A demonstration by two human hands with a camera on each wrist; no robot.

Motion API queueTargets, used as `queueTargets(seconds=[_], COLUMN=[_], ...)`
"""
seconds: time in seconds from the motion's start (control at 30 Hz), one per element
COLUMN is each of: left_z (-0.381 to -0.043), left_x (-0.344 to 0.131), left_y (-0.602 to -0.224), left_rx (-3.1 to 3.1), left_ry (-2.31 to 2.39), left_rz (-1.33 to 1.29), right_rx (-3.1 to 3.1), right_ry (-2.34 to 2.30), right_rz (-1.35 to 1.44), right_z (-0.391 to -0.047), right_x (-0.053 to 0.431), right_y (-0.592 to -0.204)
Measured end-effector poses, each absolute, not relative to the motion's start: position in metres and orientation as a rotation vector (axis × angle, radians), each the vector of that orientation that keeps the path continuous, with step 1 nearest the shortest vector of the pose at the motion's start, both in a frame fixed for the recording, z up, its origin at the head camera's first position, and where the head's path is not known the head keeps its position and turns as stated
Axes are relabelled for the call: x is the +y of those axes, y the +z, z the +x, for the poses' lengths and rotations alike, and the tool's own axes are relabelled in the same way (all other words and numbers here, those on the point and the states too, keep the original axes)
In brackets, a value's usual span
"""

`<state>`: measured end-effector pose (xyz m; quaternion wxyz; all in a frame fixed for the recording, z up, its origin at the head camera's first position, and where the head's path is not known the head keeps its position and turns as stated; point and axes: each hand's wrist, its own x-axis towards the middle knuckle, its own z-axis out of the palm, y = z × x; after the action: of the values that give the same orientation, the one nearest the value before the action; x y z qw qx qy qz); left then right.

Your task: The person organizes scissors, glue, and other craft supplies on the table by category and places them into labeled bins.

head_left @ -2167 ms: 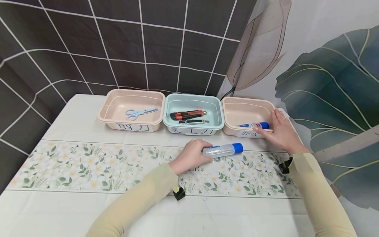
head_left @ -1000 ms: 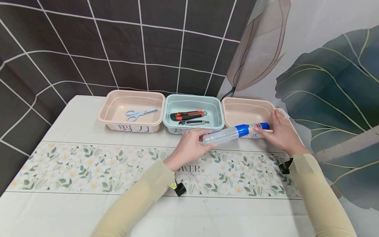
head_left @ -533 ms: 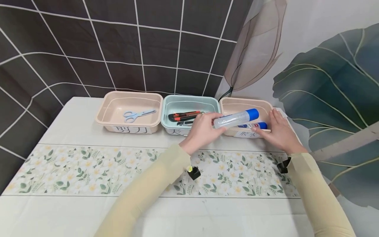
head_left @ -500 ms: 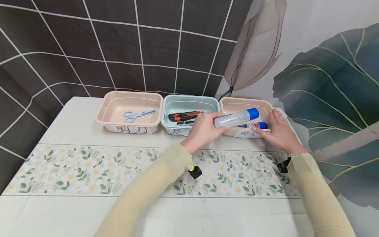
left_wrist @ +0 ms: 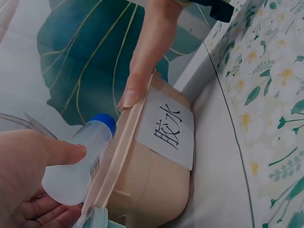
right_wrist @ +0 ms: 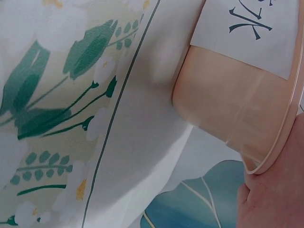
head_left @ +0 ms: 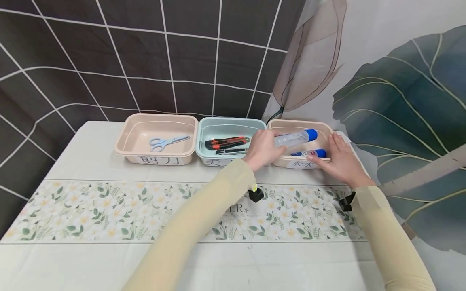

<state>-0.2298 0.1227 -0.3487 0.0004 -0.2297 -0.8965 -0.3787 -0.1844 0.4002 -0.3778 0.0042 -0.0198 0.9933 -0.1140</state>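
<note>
My left hand [head_left: 265,148] holds a clear glue bottle [head_left: 291,139] with a blue cap, thumb on one side and fingers on the other. The bottle lies tilted over the right-hand pink bin [head_left: 284,125], cap pointing right. In the left wrist view the bottle [left_wrist: 76,164] is close beside the bin's rim. Inside that bin lies a blue and white tube [head_left: 311,153]. My right hand [head_left: 344,161] rests on the bin's right end with straight fingers, its thumb along the front rim. The right wrist view shows part of that hand [right_wrist: 275,185] against the rim.
A blue bin [head_left: 233,121] in the middle holds several box cutters [head_left: 226,143]. The left pink bin [head_left: 131,137] holds light blue scissors [head_left: 168,142]. All three stand side by side, with paper labels in front. A white table [head_left: 91,262] with a floral band lies before them.
My left hand has lifted the glue bottle from the floral band and carried it up and rightward over the right-hand bin. My right hand has stayed on the bin's end.
</note>
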Motion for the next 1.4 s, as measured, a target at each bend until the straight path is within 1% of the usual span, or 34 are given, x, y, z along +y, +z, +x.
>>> queueTargets(seconds=[0.17, 0.37, 0.63, 0.93, 1.23, 1.4], left_z=[-0.236, -0.238, -0.243, -0.237, -0.223, -0.216], left_x=[0.137, 0.149, 0.149, 0.125, 0.093, 0.067], left_y=[-0.345, -0.348, -0.349, -0.340, -0.340, -0.346], left_rx=[-2.875, -2.890, -2.864, -2.832, -2.796, -2.760], left_ry=[-1.101, -1.040, -1.109, -1.146, -0.926, -0.814], left_rz=[-0.692, -0.640, -0.698, -0.775, -0.966, -1.015], right_rx=[3.120, 3.117, 3.116, 3.116, 3.125, 3.111], right_ry=[-0.355, -0.369, -0.373, -0.359, -0.367, -0.377], right_rz=[-0.064, -0.059, -0.080, -0.078, -0.076, -0.082], right_z=[-0.185, -0.183, -0.183, -0.182, -0.180, -0.180], right_x=[0.400, 0.399, 0.397, 0.398, 0.399, 0.398], right_y=[-0.376, -0.376, -0.373, -0.374, -0.375, -0.374])
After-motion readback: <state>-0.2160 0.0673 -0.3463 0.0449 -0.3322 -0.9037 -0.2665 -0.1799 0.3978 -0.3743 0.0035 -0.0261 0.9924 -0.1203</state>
